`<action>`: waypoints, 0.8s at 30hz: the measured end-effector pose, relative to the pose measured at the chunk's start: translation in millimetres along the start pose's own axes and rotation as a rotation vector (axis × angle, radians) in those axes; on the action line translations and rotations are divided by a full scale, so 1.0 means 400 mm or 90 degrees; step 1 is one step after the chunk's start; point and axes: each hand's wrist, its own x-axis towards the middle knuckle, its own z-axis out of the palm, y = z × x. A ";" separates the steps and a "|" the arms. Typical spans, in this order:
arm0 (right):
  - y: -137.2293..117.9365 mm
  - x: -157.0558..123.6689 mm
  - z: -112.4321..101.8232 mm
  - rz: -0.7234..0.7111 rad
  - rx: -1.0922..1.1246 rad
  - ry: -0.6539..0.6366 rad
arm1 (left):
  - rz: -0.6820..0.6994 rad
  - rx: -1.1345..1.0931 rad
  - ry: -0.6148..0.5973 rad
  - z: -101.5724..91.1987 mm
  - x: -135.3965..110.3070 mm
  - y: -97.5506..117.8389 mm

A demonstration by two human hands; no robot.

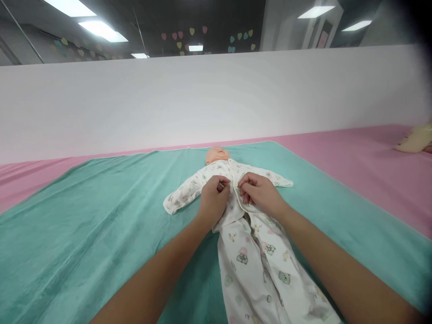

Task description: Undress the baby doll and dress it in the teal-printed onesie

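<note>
Romper (251,258) between pinching left hand (212,199), right hand (260,193)

Romper (249,252) legs run off the bottom edge, the cream object (416,139) at the right edge is blurred and cut off, and curled fingers (221,182) conceal what they pinch.

You are in what looks like an infant-care training room, not a home. A baby doll (218,155) in a printed sleepsuit (249,261) lies on a teal blanket (84,225) spread over a wide pink mat (354,162). A plain white partition (202,99) closes off the station. Above it you see institutional ceiling light panels (101,29) and pastel paper hearts (191,31) on a dark surface.
</note>
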 end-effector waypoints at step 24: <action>0.006 0.000 0.001 -0.015 0.017 0.001 | 0.084 0.048 -0.041 -0.007 -0.002 0.022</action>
